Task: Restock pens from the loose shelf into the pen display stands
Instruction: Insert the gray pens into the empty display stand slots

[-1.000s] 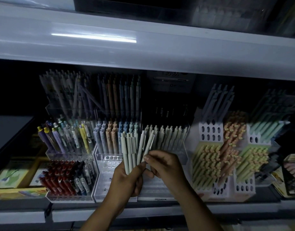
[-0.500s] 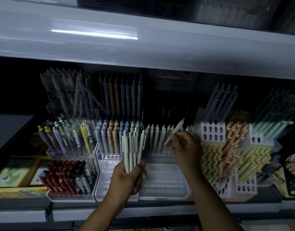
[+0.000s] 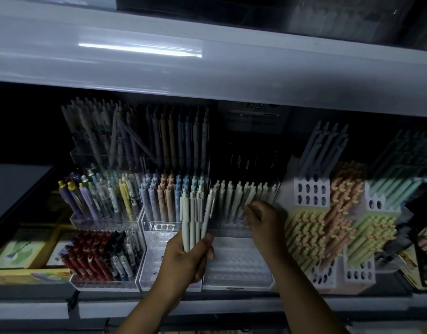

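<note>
Left hand point(image 3: 188, 259) grips pale pens point(image 3: 195, 218) upright, tops up, centre frame; right hand point(image 3: 265, 222) at the stand point(image 3: 239, 263), grip unclear.

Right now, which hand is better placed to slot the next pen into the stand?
The right hand: it looks empty and hovers beside the pale pen row, while the left hand grips the spare pens.

Can't tell if my right hand point(image 3: 265, 220) fingers point(image 3: 253, 209) are pinching one of the pale pens point(image 3: 231, 196), all smeary there. Left hand point(image 3: 188, 259) covers the pen bundle point(image 3: 194, 218) bottoms, and the dark box point(image 3: 253, 116) label is mush.
</note>
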The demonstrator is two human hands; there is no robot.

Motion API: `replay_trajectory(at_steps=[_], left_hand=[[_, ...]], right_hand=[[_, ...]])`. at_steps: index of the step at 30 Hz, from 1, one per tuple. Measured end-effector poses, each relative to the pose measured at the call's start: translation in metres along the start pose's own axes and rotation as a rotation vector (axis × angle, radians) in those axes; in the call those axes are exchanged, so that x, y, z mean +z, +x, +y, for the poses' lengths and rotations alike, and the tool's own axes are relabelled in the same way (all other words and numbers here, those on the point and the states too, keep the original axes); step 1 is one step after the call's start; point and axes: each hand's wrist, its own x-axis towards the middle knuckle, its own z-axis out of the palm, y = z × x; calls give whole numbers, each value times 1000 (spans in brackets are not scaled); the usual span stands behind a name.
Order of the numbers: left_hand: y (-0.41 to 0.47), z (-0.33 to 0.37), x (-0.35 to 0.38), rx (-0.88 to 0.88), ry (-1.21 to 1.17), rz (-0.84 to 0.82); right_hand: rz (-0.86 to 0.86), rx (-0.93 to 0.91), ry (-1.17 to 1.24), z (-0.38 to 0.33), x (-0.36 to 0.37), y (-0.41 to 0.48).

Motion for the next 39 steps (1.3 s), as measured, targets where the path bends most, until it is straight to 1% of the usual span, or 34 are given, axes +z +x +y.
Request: replay_trajectory(at_steps=[2, 4, 8, 14, 18, 23, 24, 27, 29, 34, 37, 39], left_hand=[[-1, 1, 0, -2, 4, -4], [-2, 2, 0, -6, 2, -13], [-3, 2, 0, 0, 3, -8], [-5, 4, -1, -12, 10, 3], [-7, 4, -2, -16, 12, 6], [-6, 2, -3, -29, 13, 3], [-6, 2, -3, -33, 8, 5], [-5, 1, -2, -35, 7, 7], [-5, 0, -1, -27, 11, -5], [-8, 2, 5, -20, 15, -64], [-9, 4, 7, -25, 20, -91], [-9, 4, 7, -31, 29, -104]], right_hand=[[7, -75, -111, -4, -1, -1], [10, -107, -173, -8, -1, -1], [20, -97, -199, -8, 1, 0], [-10, -87, -257, -5, 3, 2], [-31, -27, -247, -5, 3, 2], [70, 207, -52, -36, -8, -17], [35, 245, 26, -47, -10, -23], [-220, 305, 414, -81, -15, -34], [-316, 320, 578, -93, -18, -37], [-463, 355, 608, -99, -19, -43], [-462, 368, 658, -96, -20, -45], [-413, 380, 693, -93, -20, -44]])
